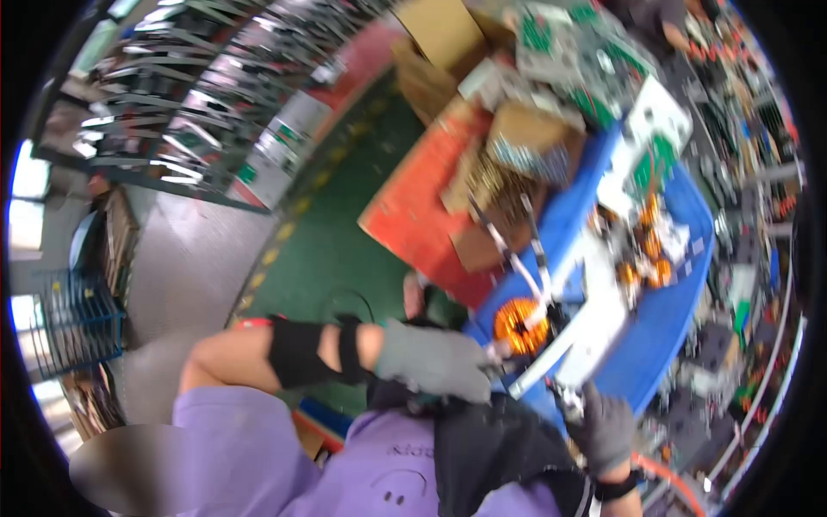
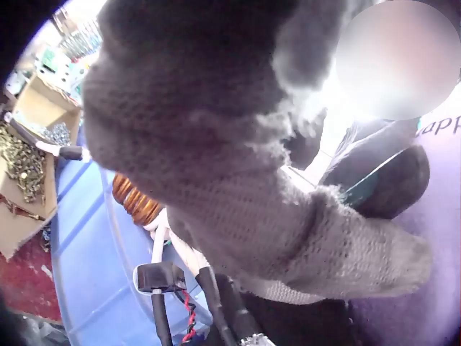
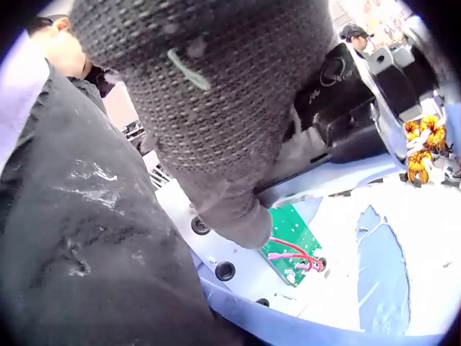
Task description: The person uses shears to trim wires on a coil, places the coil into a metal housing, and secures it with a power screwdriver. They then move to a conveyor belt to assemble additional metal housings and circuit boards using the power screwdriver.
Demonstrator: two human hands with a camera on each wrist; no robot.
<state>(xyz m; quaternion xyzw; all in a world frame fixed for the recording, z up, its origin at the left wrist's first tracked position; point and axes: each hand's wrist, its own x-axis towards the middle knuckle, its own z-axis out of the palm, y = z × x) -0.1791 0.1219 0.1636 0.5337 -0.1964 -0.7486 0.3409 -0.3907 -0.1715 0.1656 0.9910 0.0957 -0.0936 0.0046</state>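
Left hand (image 1: pixel 435 362) is pinching white leads (image 2: pixel 158 245) beside the copper coil (image 1: pixel 519 326) at the blue bin's (image 1: pixel 663 332) near edge; right hand (image 1: pixel 606 428) is bracing the white panel (image 1: pixel 603 310), grip unclear; probably freeing the coil, needing a steady pull.

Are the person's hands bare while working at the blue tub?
No, the head view shows both the left hand and the right hand covered by grey knit gloves.
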